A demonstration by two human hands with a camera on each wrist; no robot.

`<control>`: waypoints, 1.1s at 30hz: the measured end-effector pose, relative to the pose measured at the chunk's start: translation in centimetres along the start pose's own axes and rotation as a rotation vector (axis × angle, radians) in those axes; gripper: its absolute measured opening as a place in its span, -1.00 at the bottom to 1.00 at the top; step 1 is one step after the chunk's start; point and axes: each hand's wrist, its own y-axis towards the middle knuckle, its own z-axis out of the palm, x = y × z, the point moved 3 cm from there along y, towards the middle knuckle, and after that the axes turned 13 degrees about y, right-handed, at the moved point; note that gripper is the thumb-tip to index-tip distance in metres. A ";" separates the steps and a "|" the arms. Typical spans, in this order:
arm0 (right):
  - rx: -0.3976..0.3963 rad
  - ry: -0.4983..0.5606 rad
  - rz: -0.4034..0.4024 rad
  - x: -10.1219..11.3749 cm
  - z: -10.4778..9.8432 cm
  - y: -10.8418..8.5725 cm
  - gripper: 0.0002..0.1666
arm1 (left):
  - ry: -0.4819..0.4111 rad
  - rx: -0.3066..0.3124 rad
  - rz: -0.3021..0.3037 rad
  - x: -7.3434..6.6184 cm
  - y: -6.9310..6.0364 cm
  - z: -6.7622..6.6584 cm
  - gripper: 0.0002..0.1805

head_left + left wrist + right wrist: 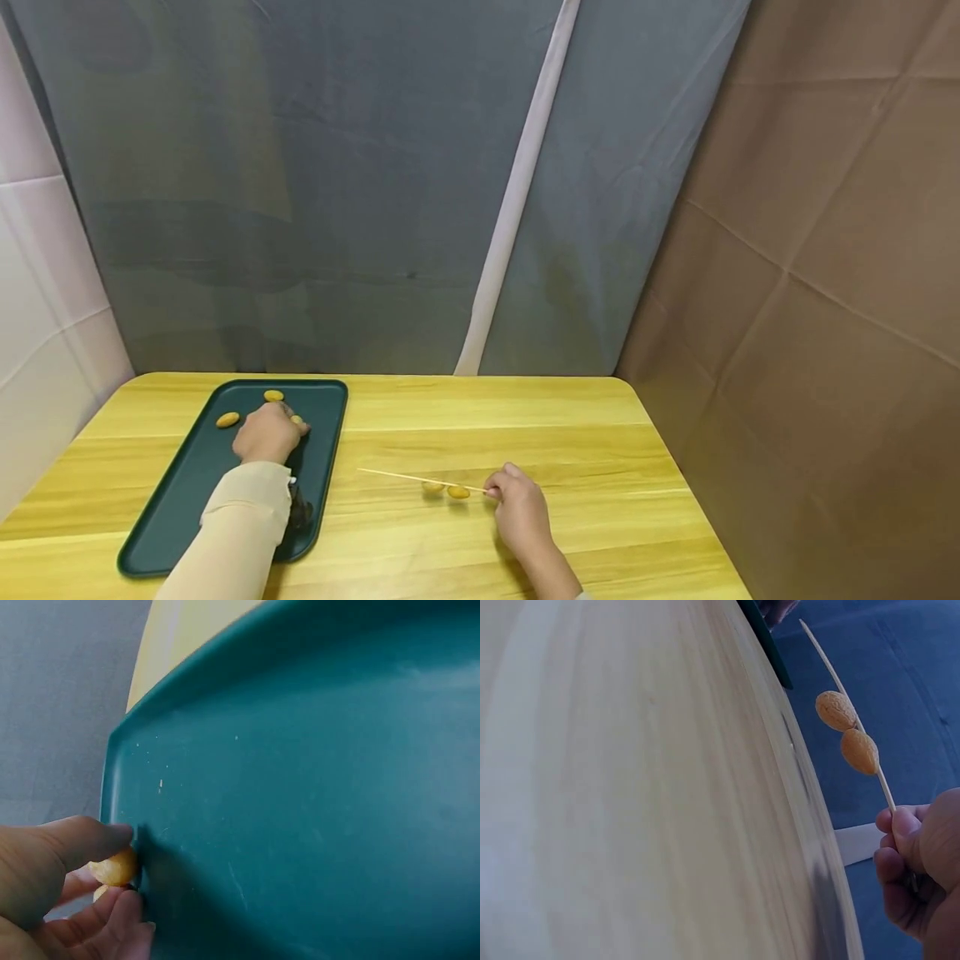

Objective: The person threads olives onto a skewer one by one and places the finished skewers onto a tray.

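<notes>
My right hand (522, 508) pinches the end of a thin wooden skewer (397, 475) above the table. Two wrinkled yellow-orange oval fruits (859, 751) sit side by side on the skewer, and its pointed tip lies bare to the left. Over the far part of the dark green tray (206, 492), my left hand (268, 433) has its thumb and fingers around another oval fruit (114, 868). Part of a further yellow piece shows behind that one in the left wrist view. Two more oval fruits (228, 420) lie on the tray beside and beyond this hand.
The tray stands on the left side of a yellow wood-grain table (450, 408). A grey-blue cloth (360, 208) hangs behind the table, crossed by a pale strip (517, 200). Brown cloth (825, 317) hangs to the right and whitish cloth (52, 292) to the left.
</notes>
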 end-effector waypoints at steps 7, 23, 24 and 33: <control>0.018 0.003 -0.009 0.1 0.1 -0.1 -0.95 | 0.010 0.030 0.126 0.0 -0.3 -0.3 -0.70; -0.009 0.011 0.002 -0.5 -0.9 -0.3 -0.93 | -0.093 -0.131 0.550 -1.8 -3.1 -0.4 -0.65; -0.014 0.014 0.001 -0.6 -1.0 -0.3 -0.93 | -0.094 -0.130 0.566 -2.1 -3.4 -0.5 -0.65; -0.046 0.029 -0.005 -0.6 -1.3 -0.4 -0.93 | -0.108 -0.075 0.722 -3.5 -5.6 -0.9 -0.67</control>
